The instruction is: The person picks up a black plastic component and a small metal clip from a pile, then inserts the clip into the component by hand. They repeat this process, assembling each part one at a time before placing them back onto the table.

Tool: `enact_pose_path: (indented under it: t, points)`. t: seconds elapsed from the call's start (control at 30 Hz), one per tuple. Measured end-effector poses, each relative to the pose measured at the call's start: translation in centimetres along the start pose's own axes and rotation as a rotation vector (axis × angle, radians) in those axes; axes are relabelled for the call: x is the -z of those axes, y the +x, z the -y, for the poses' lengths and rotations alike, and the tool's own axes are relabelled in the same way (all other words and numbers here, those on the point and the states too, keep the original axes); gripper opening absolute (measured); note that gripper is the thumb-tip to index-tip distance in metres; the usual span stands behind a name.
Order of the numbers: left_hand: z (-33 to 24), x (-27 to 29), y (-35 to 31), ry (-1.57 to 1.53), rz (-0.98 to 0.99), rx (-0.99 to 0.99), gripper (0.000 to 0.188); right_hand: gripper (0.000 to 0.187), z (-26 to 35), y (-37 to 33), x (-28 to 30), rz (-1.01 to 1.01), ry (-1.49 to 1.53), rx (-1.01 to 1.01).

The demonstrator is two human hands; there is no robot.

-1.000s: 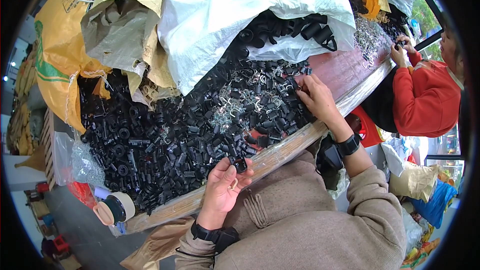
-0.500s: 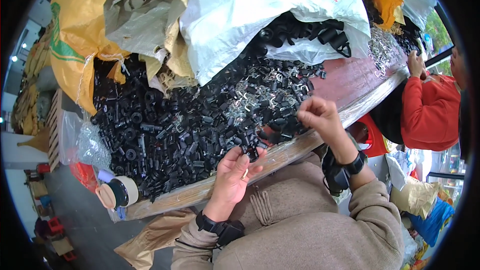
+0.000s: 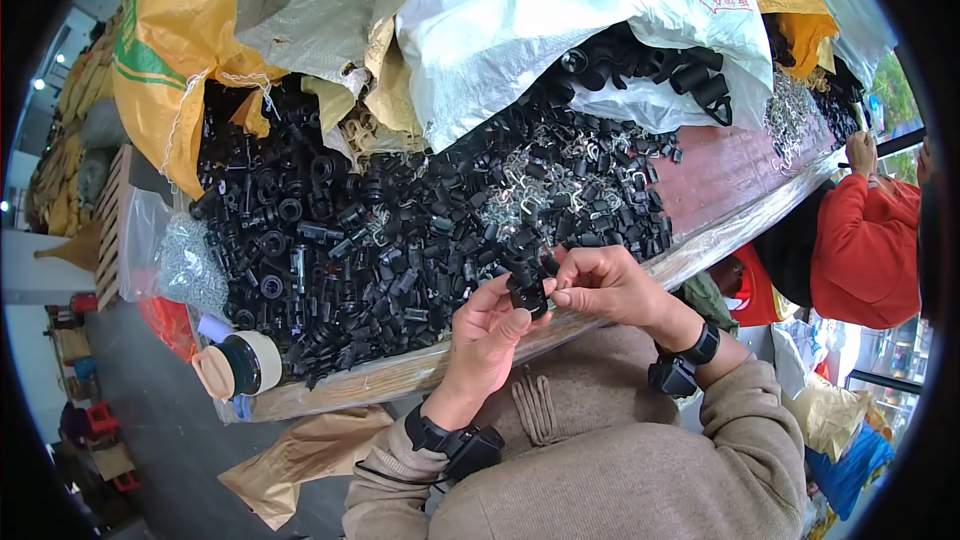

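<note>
Between the thumb and fingers of my left hand (image 3: 485, 335) is a small black plastic part (image 3: 528, 296), held over the table's near edge. My right hand (image 3: 612, 290) meets it from the right, thumb and forefinger pinched together at the part's side. Whatever sits in that pinch is too small and covered to make out. Just beyond both hands spreads a heap of small black plastic pieces (image 3: 405, 275). Shiny bent metal hooks (image 3: 535, 190) lie scattered over the heap's right half.
A white sack (image 3: 480, 40) spills larger black parts at the back, beside a yellow sack (image 3: 170, 50). A wooden rail (image 3: 360, 377) edges the table. A lidded cup (image 3: 250, 362) stands at the left corner. At the right works a person in a red top (image 3: 865, 255).
My right hand has come down and left from above the heap to the black part. My left hand has shifted slightly right, still holding it. The whole view has tilted a little.
</note>
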State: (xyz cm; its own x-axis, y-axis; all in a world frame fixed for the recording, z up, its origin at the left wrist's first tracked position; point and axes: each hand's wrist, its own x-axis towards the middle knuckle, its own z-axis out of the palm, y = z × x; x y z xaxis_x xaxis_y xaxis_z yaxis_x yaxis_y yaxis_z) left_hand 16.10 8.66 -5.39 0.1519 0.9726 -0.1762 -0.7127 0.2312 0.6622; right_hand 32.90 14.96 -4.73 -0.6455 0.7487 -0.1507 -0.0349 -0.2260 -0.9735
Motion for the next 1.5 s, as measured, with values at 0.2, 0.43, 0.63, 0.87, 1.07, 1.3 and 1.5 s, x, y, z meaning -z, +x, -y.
enact_pose_path:
  t: [0.2, 0.43, 0.63, 0.87, 1.07, 1.3, 1.5]
  points:
    - [0.0, 0.8, 0.5, -0.046, 0.016, 0.033, 0.035, 0.015, 0.2, 0.4, 0.4, -0.014, -0.011, 0.03]
    - [0.4, 0.3, 0.0, -0.073, -0.06, 0.033, 0.031, 0.016, 0.9, -0.5, -0.1, 0.025, 0.033, -0.072]
    - [-0.2, 0.9, -0.6, -0.177, -0.198, -0.043, 0.024, 0.01, -0.2, -0.7, 0.4, -0.079, -0.542, 0.254]
    - [-1.7, 1.7, -2.1, -0.131, -0.255, -0.077, 0.024, 0.012, 0.4, 0.0, -1.3, 0.018, -0.85, 0.457]
    - [-2.0, 2.2, -2.7, -0.119, -0.279, -0.061, 0.025, 0.012, -0.5, 2.0, -3.3, 0.045, -1.167, 0.361]
    - [-2.8, 3.2, -3.1, -0.109, -0.251, 0.038, 0.023, 0.012, -0.3, 2.5, -2.8, -0.006, -0.7, 0.177]
    - [-2.9, 2.5, -3.0, -0.068, -0.176, 0.157, 0.023, 0.014, 1.1, 2.1, -3.1, 0.016, 0.127, -0.116]
